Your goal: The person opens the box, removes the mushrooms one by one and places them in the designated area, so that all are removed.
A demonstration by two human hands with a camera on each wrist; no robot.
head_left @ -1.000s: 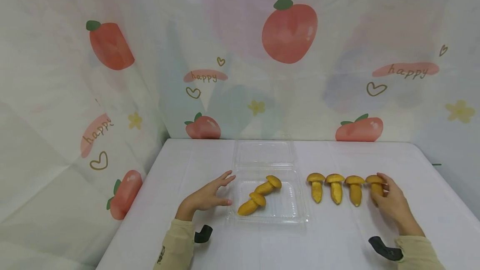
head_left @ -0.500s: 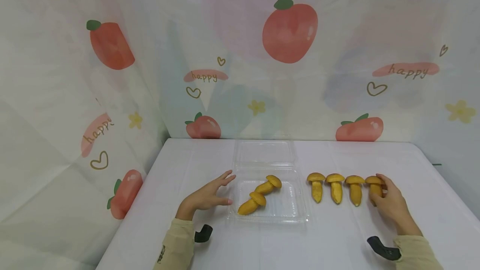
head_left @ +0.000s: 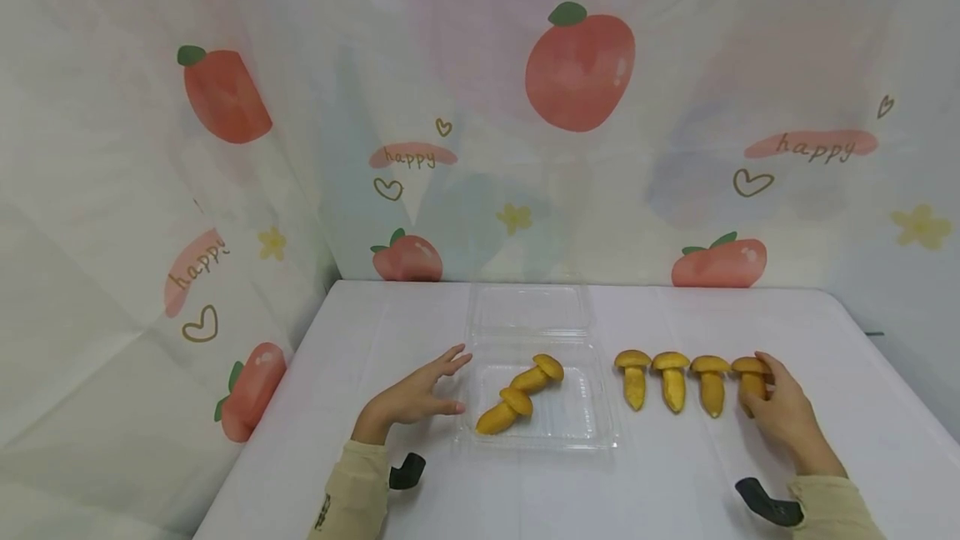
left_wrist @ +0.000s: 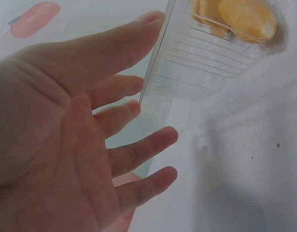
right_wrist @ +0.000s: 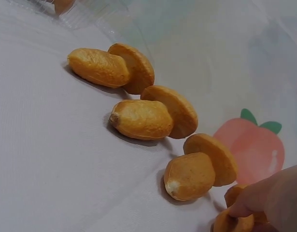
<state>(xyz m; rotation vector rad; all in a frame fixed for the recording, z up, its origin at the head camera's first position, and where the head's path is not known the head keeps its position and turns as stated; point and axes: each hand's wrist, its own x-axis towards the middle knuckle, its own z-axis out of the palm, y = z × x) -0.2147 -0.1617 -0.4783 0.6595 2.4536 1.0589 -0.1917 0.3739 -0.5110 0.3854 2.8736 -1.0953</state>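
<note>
My right hand (head_left: 787,419) grips the rightmost yellow-brown mushroom (head_left: 750,382), thumb on one side and fingers on the far side. In the right wrist view that mushroom (right_wrist: 230,224) is partly hidden by the thumb. To its left stand three more mushrooms in a row, the nearest one (head_left: 711,386) cap away from me. My left hand (head_left: 408,394) has its fingers spread at the left wall of a clear plastic box (head_left: 581,432). In the left wrist view the thumb and fingertips lie right at the box wall (left_wrist: 155,63). Two mushrooms (head_left: 504,412) lie diagonally inside the box.
The box's clear lid (head_left: 531,308) is folded back toward the rear of the white table (head_left: 660,473). A printed fabric backdrop (head_left: 480,107) rises behind the table and along its left side. Black wrist straps (head_left: 768,502) show at the sleeves.
The head view has tipped up slightly. My right hand has shifted a touch to the left around the mushroom; the left hand and the other mushrooms stay in place.
</note>
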